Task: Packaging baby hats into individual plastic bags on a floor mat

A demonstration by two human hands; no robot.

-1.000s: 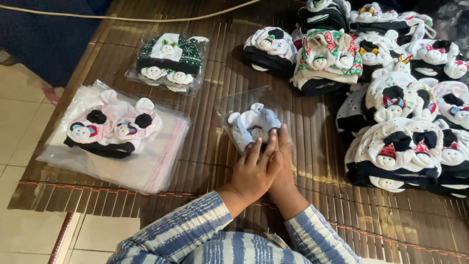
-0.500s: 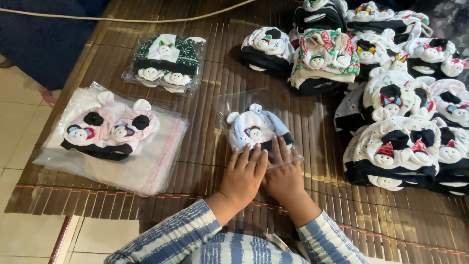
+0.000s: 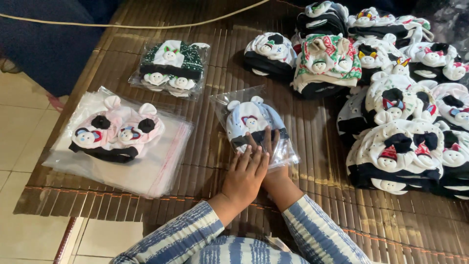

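A brown slatted bamboo mat (image 3: 205, 161) covers pale floor tiles (image 3: 19, 142). Left hand (image 3: 244, 173) and right hand (image 3: 271, 164) press flat, fingers open, grasping nothing, on the clear plastic bag holding a light-blue baby hat (image 3: 251, 120) mid-mat, beside piled hats (image 3: 405, 142).

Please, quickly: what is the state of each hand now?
Left hand: open, flat, pressing on the bagged light-blue baby hat.
Right hand: open, partly under the left, pressing on the same bag.
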